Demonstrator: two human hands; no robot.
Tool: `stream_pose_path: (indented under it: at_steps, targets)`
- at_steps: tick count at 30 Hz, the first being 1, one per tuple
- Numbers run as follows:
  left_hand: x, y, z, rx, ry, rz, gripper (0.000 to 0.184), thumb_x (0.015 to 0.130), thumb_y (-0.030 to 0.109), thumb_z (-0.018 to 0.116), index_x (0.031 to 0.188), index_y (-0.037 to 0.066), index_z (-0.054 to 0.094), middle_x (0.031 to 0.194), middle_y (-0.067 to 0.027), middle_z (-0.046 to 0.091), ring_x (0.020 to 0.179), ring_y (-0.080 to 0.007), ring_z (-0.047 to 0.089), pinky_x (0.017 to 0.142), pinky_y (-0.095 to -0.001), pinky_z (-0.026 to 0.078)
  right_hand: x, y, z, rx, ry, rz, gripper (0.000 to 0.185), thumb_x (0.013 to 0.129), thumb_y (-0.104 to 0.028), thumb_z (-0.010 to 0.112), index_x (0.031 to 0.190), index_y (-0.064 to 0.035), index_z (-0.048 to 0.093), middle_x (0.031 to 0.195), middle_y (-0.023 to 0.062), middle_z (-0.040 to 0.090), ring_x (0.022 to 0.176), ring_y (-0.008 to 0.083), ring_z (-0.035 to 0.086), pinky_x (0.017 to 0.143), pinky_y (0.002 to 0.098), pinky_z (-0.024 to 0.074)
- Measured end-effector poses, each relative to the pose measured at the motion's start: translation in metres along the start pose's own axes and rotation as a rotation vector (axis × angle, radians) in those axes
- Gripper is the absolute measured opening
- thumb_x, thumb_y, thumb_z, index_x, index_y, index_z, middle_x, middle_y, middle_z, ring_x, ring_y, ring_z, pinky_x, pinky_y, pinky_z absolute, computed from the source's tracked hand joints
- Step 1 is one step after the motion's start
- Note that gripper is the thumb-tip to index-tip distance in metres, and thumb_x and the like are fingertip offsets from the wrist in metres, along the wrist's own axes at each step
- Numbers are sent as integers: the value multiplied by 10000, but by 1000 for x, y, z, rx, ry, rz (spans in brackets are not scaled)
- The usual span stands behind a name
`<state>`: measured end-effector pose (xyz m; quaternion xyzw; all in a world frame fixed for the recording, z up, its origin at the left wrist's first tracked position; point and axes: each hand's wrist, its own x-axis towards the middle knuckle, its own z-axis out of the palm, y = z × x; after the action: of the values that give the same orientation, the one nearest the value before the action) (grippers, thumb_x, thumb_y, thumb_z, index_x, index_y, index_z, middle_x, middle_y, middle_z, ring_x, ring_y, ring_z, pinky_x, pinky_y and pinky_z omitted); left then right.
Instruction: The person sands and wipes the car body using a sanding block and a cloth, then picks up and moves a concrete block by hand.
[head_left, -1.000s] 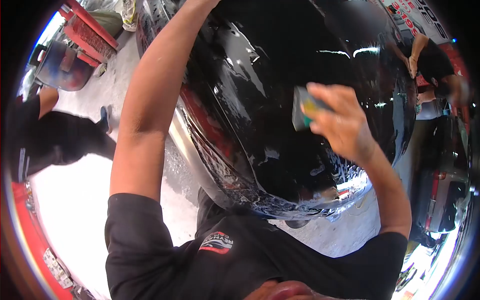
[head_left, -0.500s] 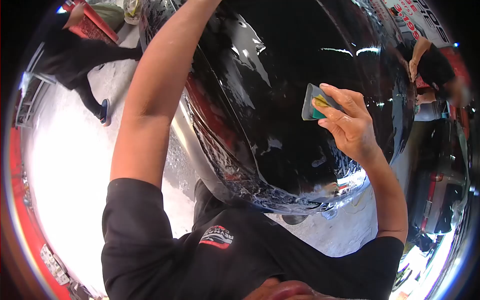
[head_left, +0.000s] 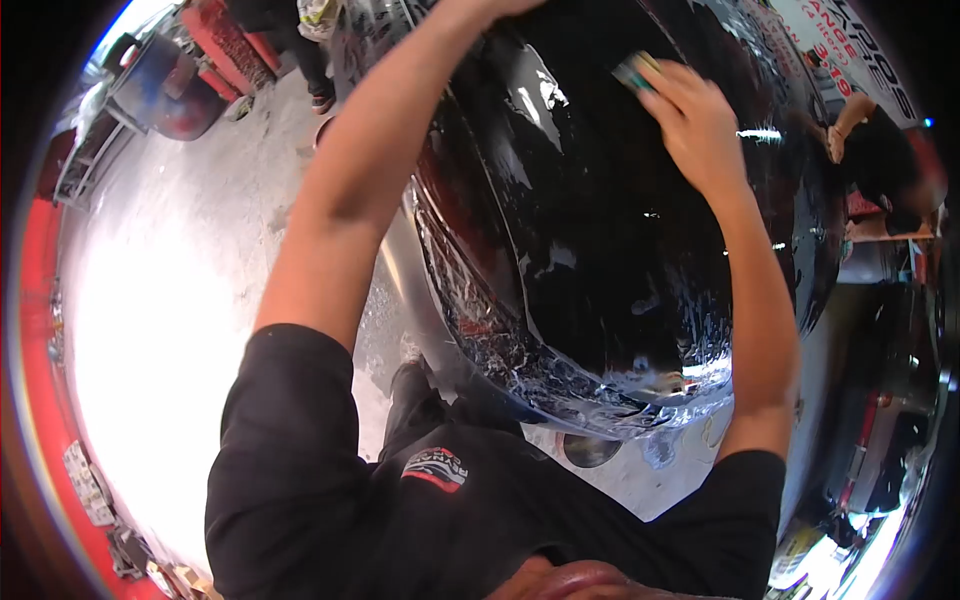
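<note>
A glossy black, wet curved car panel (head_left: 600,280) fills the middle of the view, with crinkled clear film or water along its near edge. My right hand (head_left: 695,115) is closed on a small flat grey tool (head_left: 630,75) with green and yellow parts, held at the panel's upper part; motion blurs it a little. My left arm reaches up across the panel's left side. Only a bit of my left hand (head_left: 512,6) shows at the top edge, its fingers out of sight.
Someone's hand (head_left: 835,143) rests at the panel's right edge. Another person's dark-clothed leg (head_left: 305,60) stands at upper left, near a drum (head_left: 170,98) and red posts (head_left: 225,45). Another vehicle (head_left: 880,450) is at right, below a printed banner (head_left: 850,50).
My right hand has moved up the panel with the tool. My left hand's edge has come into view at the top. The person at left has moved toward the panel's far side.
</note>
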<state>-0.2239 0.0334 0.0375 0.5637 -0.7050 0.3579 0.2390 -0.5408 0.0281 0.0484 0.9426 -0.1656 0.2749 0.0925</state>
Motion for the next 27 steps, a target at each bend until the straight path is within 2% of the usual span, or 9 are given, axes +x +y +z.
stream_pose_path:
  at_steps: [2, 3, 5, 6, 8, 11, 19, 22, 27]
  targets:
    - [-23, 51, -47, 34, -88, -78, 337, 1012, 331, 527, 1224, 163, 727, 1201, -121, 679, 1136, -339, 623, 1017, -507, 461, -59, -5, -36, 110, 10, 169, 307, 953, -136, 675, 1251, -95, 735, 1292, 85, 697, 1104, 315, 663, 992, 402, 490]
    - [-40, 76, -65, -75, 92, -7, 281, 980, 257, 610, 1191, 123, 735, 1220, -177, 655, 1099, -361, 614, 988, -493, 476, -87, -3, -48, 88, 7, 216, 302, 959, -129, 674, 1252, -89, 737, 1307, 82, 695, 1123, 312, 652, 1016, 395, 478]
    - [-79, 140, -51, -193, 30, -389, 614, 976, 517, 567, 1376, 53, 613, 1525, -275, 468, 1462, -461, 370, 1198, -568, 300, -129, 2, -61, 50, -9, 298, 300, 969, -130, 680, 1260, -85, 735, 1328, 67, 691, 1166, 289, 629, 1026, 387, 481]
    - [-88, 182, -87, -382, 65, -547, 632, 975, 531, 582, 1381, 47, 597, 1527, -287, 456, 1459, -495, 355, 1197, -583, 288, -143, 3, -63, 51, -10, 340, 301, 987, -145, 674, 1277, -91, 729, 1344, 69, 681, 1171, 280, 623, 1022, 377, 490]
    - [-108, 236, -126, -447, -52, -525, 670, 951, 505, 619, 1431, 45, 532, 1581, -327, 343, 1483, -514, 305, 1194, -612, 289, -155, 4, -64, 84, 20, 352, 307, 1010, -168, 662, 1305, -109, 721, 1354, 72, 673, 1184, 265, 615, 1017, 373, 498]
    - [-133, 285, -154, -493, -140, -475, 674, 970, 539, 599, 1456, 80, 516, 1621, -299, 295, 1500, -502, 284, 1198, -607, 269, -154, 2, -61, 102, 36, 371, 312, 1026, -181, 647, 1326, -125, 713, 1349, 78, 673, 1184, 259, 617, 1007, 376, 505]
    - [-141, 273, -147, -567, -61, -522, 656, 922, 479, 687, 1456, 129, 536, 1621, -266, 330, 1517, -451, 290, 1221, -582, 257, -152, 0, -59, 125, 4, 390, 313, 1041, -133, 617, 1338, -63, 691, 1351, 136, 669, 1270, 255, 621, 1078, 368, 469]
    - [-143, 273, -145, -599, -23, -529, 662, 904, 479, 706, 1440, 126, 548, 1614, -262, 343, 1517, -446, 296, 1227, -578, 251, -151, 0, -54, 103, 31, 405, 308, 1034, -148, 633, 1327, -89, 704, 1337, 143, 674, 1247, 273, 632, 1059, 386, 489]
    - [-155, 263, -145, -773, 75, -497, 737, 848, 513, 752, 1404, 71, 556, 1590, -271, 365, 1507, -473, 300, 1230, -591, 239, -145, -1, -46, -14, 23, 473, 325, 1043, -155, 626, 1337, -28, 681, 1377, 152, 660, 1266, 265, 622, 1079, 364, 463]
